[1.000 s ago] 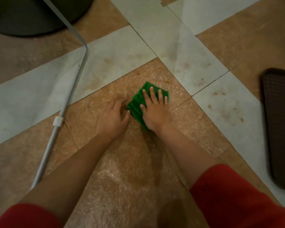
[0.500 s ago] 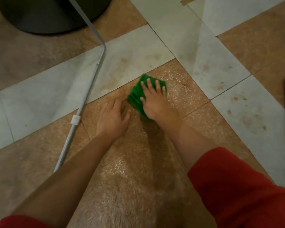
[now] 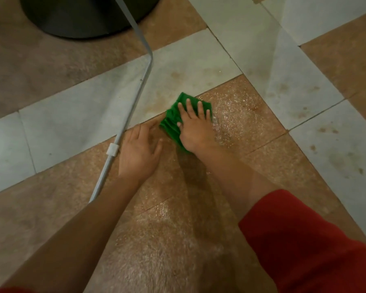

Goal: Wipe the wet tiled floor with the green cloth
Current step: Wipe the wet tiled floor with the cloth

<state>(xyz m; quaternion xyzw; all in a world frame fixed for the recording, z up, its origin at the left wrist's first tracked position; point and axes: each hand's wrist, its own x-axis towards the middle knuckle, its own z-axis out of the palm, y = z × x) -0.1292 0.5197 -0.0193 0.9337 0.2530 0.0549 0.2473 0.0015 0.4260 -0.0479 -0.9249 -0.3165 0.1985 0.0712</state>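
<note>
A folded green cloth [image 3: 172, 121] lies on a brown floor tile [image 3: 245, 123] that glistens with water. My right hand [image 3: 195, 127] presses flat on top of the cloth, fingers spread, covering most of it. My left hand [image 3: 138, 153] rests palm down on the brown tile just left of the cloth, fingers apart, holding nothing. Wet sheen also shows on the tile between my forearms.
A bent grey metal tube [image 3: 133, 98] with a white clip [image 3: 112, 149] runs along the floor, touching my left hand's outer side. A dark round base [image 3: 82, 15] stands at the top left. White stained tiles [image 3: 283, 81] surround the brown one.
My right hand has pushed the cloth forward, up to the white tile's edge. My left hand stayed planted. The dark mat at the right edge has left the view.
</note>
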